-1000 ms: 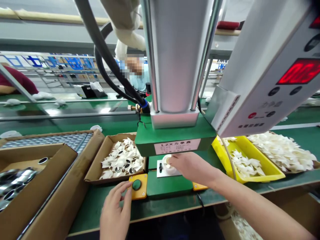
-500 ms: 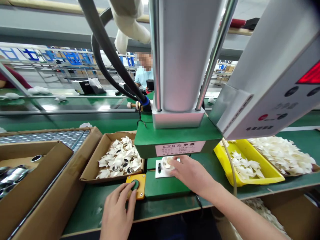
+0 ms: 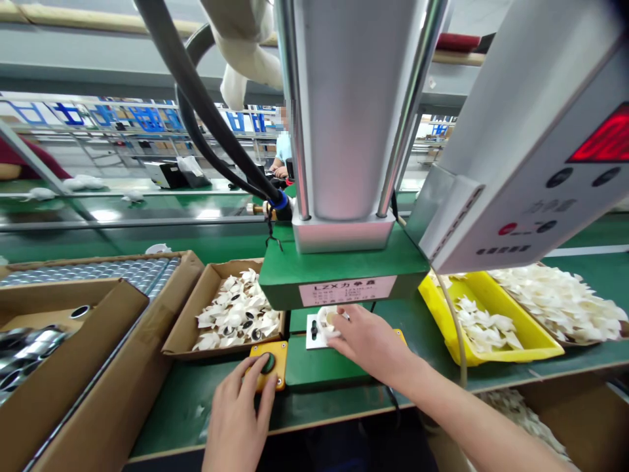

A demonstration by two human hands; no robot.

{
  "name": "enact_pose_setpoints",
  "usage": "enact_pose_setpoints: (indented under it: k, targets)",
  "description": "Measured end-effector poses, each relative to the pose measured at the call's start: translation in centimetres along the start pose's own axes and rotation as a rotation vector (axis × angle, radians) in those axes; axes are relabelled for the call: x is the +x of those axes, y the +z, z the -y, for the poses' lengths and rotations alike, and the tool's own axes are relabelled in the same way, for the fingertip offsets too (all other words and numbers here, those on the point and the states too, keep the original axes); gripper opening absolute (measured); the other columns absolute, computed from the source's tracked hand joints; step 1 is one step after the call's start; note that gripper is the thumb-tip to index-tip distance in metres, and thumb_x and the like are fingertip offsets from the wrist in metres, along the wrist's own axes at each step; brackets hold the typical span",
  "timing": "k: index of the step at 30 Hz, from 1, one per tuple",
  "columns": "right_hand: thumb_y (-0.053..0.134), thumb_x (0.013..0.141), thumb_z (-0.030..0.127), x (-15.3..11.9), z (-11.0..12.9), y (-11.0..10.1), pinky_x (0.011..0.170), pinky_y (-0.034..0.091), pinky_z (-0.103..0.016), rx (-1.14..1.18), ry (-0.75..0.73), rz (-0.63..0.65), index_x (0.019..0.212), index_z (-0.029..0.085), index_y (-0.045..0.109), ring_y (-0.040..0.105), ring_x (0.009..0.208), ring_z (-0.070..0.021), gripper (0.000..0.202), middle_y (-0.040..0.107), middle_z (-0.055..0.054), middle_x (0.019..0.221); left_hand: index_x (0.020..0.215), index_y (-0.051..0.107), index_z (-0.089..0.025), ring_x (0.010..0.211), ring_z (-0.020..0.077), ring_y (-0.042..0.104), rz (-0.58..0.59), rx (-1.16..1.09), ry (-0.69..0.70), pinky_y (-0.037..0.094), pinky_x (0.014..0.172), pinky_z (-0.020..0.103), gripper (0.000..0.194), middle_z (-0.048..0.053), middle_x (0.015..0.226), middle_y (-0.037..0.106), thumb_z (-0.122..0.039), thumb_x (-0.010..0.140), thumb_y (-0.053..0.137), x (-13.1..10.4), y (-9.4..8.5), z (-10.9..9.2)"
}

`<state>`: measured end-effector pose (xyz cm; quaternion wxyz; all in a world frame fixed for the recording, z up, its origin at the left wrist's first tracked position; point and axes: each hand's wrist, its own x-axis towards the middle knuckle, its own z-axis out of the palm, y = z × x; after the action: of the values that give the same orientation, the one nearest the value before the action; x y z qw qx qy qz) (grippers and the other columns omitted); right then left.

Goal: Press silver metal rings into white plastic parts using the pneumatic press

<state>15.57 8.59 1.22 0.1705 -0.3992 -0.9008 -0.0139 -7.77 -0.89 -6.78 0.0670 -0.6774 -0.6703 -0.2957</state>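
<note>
My left hand lies over a yellow button box, fingers apart, with fingertips at its round green button. My right hand pinches a small white plastic fan wheel that sits on a white fixture plate. Its fingers partly cover the wheel. Just above is the green press head, which has a label on its front. A second yellow box shows partly behind my right hand.
Left of the press, a carton holds white bladed parts, some with dark rings. Metal rings fill boxes farther left. At right are a yellow bin and a pile of white blades. A control box overhangs; a cable hangs down.
The view has shifted slightly. My right hand stays at the fan wheel with its fingers slightly repositioned, and the second yellow box now shows behind it. My left hand remains at the green button.
</note>
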Motion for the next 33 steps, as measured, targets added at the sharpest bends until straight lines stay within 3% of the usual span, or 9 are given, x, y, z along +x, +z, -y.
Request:
enact_pose_setpoints:
  k: [6, 11, 14, 18, 23, 29, 33]
  targets:
    - [0.047, 0.090, 0.025, -3.9, -0.2, 2.2, 0.085, 0.053, -0.036, 0.270, 0.163, -0.149, 0.131, 0.024, 0.035, 0.055, 0.108, -0.0214, 0.043, 0.046, -0.010, 0.131, 0.121, 0.051, -0.020, 0.110, 0.0279, 0.049, 0.045, -0.027, -0.053, 0.039, 0.094, 0.045, 0.040, 0.012, 0.121, 0.051, -0.041, 0.087, 0.047, -0.2, 0.0, -0.1]
    - [0.045, 0.092, 0.026, -9.0, -2.1, 2.5, 0.085, 0.052, -0.037, 0.363, 0.345, -0.269, 0.128, 0.027, 0.037, 0.061, 0.090, -0.0179, 0.037, 0.060, -0.006, 0.110, 0.119, 0.052, -0.021, 0.109, 0.0276, 0.050, 0.042, -0.031, -0.035, 0.040, 0.094, 0.045, 0.038, 0.012, 0.120, 0.052, -0.040, 0.087, 0.047, -0.3, 0.0, 0.3]
    - [0.044, 0.093, 0.027, -10.8, -3.0, 1.8, 0.080, 0.052, -0.037, 0.281, 0.382, -0.228, 0.125, 0.027, 0.042, 0.060, 0.088, -0.0191, 0.032, 0.063, -0.005, 0.101, 0.116, 0.055, -0.021, 0.106, 0.0275, 0.053, 0.011, -0.020, -0.013, 0.042, 0.092, 0.044, 0.035, 0.012, 0.118, 0.053, -0.039, 0.087, 0.047, -0.4, 0.3, 0.4]
    - [0.041, 0.094, 0.025, -11.2, -3.0, 1.3, 0.074, 0.052, -0.040, 0.093, 0.346, -0.081, 0.116, 0.023, 0.050, 0.059, 0.084, -0.0225, 0.024, 0.065, -0.006, 0.096, 0.114, 0.058, -0.022, 0.108, 0.0282, 0.053, 0.015, 0.039, -0.065, 0.043, 0.091, 0.043, 0.035, 0.011, 0.125, 0.051, -0.041, 0.087, 0.045, -0.2, 0.3, -0.1]
    - [0.040, 0.094, 0.027, -10.9, -2.7, 1.5, 0.072, 0.051, -0.040, 0.067, 0.337, -0.054, 0.107, 0.022, 0.056, 0.060, 0.078, -0.0222, 0.022, 0.065, -0.006, 0.089, 0.109, 0.061, -0.026, 0.110, 0.0280, 0.053, 0.070, 0.013, -0.134, 0.044, 0.093, 0.043, 0.034, 0.008, 0.127, 0.051, -0.045, 0.086, 0.045, 0.1, 0.0, -0.1]
    - [0.043, 0.093, 0.033, -11.3, -2.9, 1.4, 0.083, 0.049, -0.038, 0.344, 0.449, -0.098, 0.111, 0.027, 0.053, 0.060, 0.091, -0.0197, 0.022, 0.064, -0.003, 0.103, 0.117, 0.055, -0.024, 0.118, 0.0278, 0.047, 0.039, -0.244, -0.249, 0.036, 0.103, 0.047, 0.039, 0.009, 0.127, 0.050, -0.044, 0.085, 0.047, -0.3, 0.4, 0.4]
    - [0.050, 0.089, 0.035, -9.7, -1.7, -0.2, 0.084, 0.049, -0.035, 0.624, 0.528, -0.095, 0.119, 0.031, 0.047, 0.060, 0.087, -0.0157, 0.030, 0.060, -0.002, 0.110, 0.127, 0.044, -0.021, 0.110, 0.0271, 0.053, -0.130, -0.402, -0.470, 0.043, 0.095, 0.045, 0.049, 0.011, 0.122, 0.053, -0.045, 0.085, 0.048, 0.1, 0.6, 1.4]
